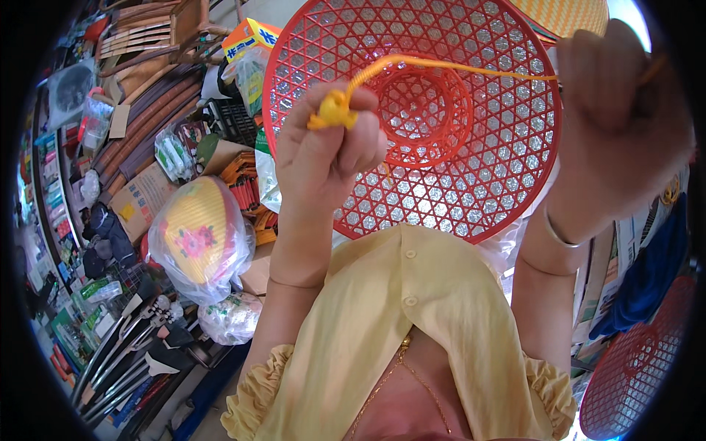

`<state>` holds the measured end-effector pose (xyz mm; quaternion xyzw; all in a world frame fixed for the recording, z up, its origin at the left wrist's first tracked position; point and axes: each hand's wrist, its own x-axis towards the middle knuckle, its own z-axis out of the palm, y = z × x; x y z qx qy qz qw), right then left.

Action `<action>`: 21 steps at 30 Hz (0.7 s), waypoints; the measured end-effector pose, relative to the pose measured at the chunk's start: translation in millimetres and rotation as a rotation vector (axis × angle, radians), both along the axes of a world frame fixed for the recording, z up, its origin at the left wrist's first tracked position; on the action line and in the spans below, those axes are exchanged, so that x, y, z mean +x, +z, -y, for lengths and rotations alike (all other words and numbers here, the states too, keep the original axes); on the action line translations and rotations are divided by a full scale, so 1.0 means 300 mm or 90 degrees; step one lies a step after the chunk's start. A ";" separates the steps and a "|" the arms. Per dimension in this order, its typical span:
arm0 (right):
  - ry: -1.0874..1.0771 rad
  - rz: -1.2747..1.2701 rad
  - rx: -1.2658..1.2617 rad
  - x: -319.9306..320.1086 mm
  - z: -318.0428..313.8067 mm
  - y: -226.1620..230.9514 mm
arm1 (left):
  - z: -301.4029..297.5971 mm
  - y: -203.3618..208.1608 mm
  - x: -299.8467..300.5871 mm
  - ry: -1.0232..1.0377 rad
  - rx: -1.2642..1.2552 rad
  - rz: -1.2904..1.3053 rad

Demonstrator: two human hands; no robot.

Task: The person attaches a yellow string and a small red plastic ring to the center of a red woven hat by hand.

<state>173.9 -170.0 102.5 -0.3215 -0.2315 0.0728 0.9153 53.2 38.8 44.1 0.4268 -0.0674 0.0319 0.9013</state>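
A yellow-orange cord point(471, 68) runs between my two raised hands. My left hand point(323, 151) is closed on one end of it, where a bright yellow knotted lump point(335, 112) shows between the thumb and fingers. Off to the right, my right hand point(621, 121) is a closed fist around the cord's other side, somewhat blurred and near the picture's edge. The cord is drawn nearly straight toward it. Beyond the cord, a wide red conical hat point(507, 158) of open lattice weave faces me with its hollow inside and round inner ring.
Left of me, a yellow hat in clear plastic point(198, 231) sits near cardboard boxes point(151, 198) and folded wooden chairs point(147, 33). Long-handled tools point(121, 360) lie lower left. A second red lattice piece point(640, 360) and blue cloth point(640, 279) stand at the right.
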 end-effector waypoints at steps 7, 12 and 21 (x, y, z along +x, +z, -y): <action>-0.130 0.048 -0.399 -0.095 -0.064 -0.125 | -0.103 -0.213 0.004 0.174 0.536 -0.169; 0.091 0.151 -0.593 -0.110 -0.122 -0.315 | -0.151 -0.361 -0.139 0.154 0.533 -0.358; 0.244 0.602 -0.967 -0.143 -0.276 -0.654 | -0.123 -0.340 -0.117 0.031 0.546 -0.487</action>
